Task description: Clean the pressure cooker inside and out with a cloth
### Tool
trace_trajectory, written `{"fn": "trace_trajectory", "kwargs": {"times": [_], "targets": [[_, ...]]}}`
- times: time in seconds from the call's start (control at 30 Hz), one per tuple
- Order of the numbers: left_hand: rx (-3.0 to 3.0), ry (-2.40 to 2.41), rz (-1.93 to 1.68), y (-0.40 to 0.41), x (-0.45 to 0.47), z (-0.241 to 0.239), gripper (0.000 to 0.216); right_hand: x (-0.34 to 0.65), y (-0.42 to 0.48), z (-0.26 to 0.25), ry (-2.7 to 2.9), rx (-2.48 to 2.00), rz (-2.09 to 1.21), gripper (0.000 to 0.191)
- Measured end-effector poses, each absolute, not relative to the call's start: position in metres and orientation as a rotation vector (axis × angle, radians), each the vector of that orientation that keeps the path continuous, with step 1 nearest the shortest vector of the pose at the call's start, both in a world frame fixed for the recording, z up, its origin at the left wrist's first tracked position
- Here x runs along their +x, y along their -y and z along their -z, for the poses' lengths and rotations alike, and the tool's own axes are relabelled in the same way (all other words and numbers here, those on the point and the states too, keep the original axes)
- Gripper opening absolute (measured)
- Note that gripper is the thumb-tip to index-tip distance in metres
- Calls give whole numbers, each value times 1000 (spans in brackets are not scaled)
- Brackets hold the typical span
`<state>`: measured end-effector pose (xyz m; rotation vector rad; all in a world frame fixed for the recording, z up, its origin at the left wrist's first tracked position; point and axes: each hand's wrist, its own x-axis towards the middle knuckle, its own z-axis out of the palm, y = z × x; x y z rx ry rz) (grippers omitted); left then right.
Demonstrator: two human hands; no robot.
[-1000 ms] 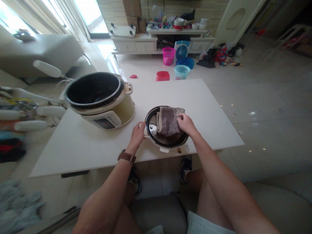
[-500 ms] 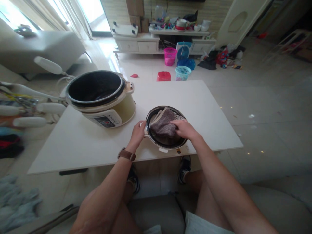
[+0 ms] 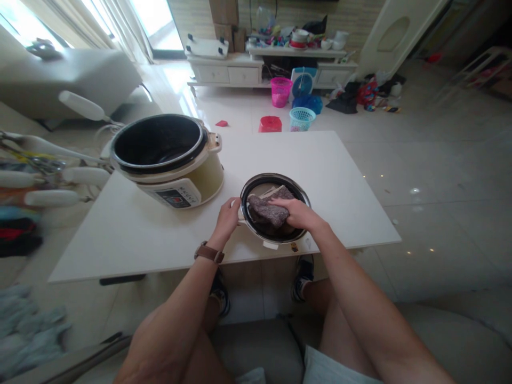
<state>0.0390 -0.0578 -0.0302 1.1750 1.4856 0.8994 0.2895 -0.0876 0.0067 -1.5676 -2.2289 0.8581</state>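
A round pressure cooker lid (image 3: 276,241) lies upside down near the front edge of the white table, its dark-rimmed inner side facing up. My left hand (image 3: 229,214) is closed on the lid's left rim. With my right hand (image 3: 296,212) I grip a grey-brown cloth (image 3: 270,209) and press it against the inside of the lid. The cloth is bunched and covers much of the inner face. To the left stands the electric pressure cooker (image 3: 180,181), uncovered, with a dark inner pot and a control panel on its front.
The white table (image 3: 320,165) has its front edge just before my knees. White-handled rods (image 3: 82,105) reach in beside the cooker at left. Beyond the table, a red stool (image 3: 270,124), a blue basket (image 3: 302,119) and a pink basket (image 3: 280,92) stand on the floor.
My right hand and the cloth have shifted slightly lower and across the lid's inside, and the cloth is bunched flatter. My left hand still holds the rim.
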Motion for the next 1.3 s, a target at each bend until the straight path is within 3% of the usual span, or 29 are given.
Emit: {"fn": "trace_trajectory", "kwargs": {"times": [0.17, 0.23, 0.33, 0.47, 0.63, 0.7, 0.93, 1.13, 1.3], "targets": [[1214, -1491, -900, 57, 39, 30, 43, 322, 74, -12, 1582, -1501, -703, 39], [1244, -1487, -918, 57, 39, 31, 41, 332, 67, -9, 1294, -1476, -581, 31], [1270, -1492, -937, 57, 40, 32, 40, 338, 63, -6, 1011, -1443, -358, 33], [1251, -1514, -923, 58, 41, 30, 40, 327, 70, -11, 1129, -1463, -151, 35], [1317, -1509, -966, 57, 41, 30, 37, 287, 81, -9, 1697, -1648, -251, 77], [1355, -1497, -997, 56, 40, 32, 37, 268, 84, -1, 1939, -1774, -386, 84], [1394, -1478, -1000, 60, 39, 33, 38, 240, 89, 8, 2217, -1975, -465, 78], [1443, -1482, -961, 62, 40, 31, 37, 243, 91, -20, 2137, -2253, -523, 46], [1480, -1480, -955, 60, 39, 33, 37, 247, 90, -12, 2090, -2171, -532, 61]]}}
